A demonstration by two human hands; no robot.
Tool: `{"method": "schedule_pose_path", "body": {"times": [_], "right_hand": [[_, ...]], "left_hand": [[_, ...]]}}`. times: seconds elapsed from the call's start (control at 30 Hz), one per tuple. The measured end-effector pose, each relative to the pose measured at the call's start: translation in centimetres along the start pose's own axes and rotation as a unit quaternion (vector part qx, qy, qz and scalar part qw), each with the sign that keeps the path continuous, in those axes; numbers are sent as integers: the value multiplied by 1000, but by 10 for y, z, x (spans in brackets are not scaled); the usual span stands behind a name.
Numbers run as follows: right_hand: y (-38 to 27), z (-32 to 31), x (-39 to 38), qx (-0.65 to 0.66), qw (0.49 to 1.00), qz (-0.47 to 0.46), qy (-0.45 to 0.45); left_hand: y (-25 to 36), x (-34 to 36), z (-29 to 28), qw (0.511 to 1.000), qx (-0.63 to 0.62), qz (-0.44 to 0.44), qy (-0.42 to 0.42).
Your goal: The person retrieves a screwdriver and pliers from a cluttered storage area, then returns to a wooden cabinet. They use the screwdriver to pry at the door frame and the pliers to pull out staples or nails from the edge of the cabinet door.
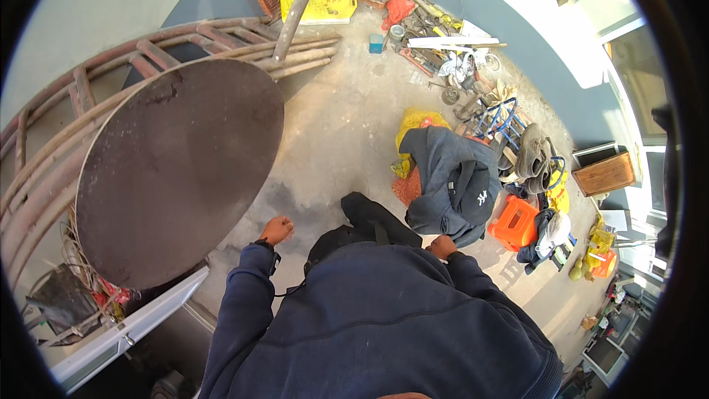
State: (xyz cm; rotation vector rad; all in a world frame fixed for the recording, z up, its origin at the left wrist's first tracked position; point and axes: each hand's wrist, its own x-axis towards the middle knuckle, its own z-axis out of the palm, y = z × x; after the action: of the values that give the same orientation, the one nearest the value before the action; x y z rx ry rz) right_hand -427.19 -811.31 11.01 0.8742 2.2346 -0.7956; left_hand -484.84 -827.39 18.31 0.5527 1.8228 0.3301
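Note:
My left hand hangs in the air beside my body, fingers loosely curled and apart, holding nothing. My right hand is closed at my other side, near a heap of dark grey clothing; what it holds, if anything, is hidden. That clothing lies over a yellow and orange sack. My feet and dark legs show on the concrete floor below. A large oval dark board leans to my left against a rusty ladder-like frame.
A long pole rises behind the frame. Mixed scrap lines the far wall. Shoes, an orange container and a wooden box are at the right. A white-framed panel is at the lower left.

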Motion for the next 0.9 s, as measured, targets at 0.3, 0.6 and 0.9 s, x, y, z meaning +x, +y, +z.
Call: {"method": "schedule_pose_path", "body": {"times": [0.3, 0.6, 0.9], "right_hand": [[-26, -114, 54, 236, 948, 101, 189], [-58, -188, 109, 334, 894, 223, 200], [-70, -255, 183, 482, 789, 261, 277]], "left_hand": [[60, 106, -93, 995, 1, -85, -51], [281, 262, -138, 989, 86, 43, -111], [475, 370, -157, 943, 197, 169, -209]]}}
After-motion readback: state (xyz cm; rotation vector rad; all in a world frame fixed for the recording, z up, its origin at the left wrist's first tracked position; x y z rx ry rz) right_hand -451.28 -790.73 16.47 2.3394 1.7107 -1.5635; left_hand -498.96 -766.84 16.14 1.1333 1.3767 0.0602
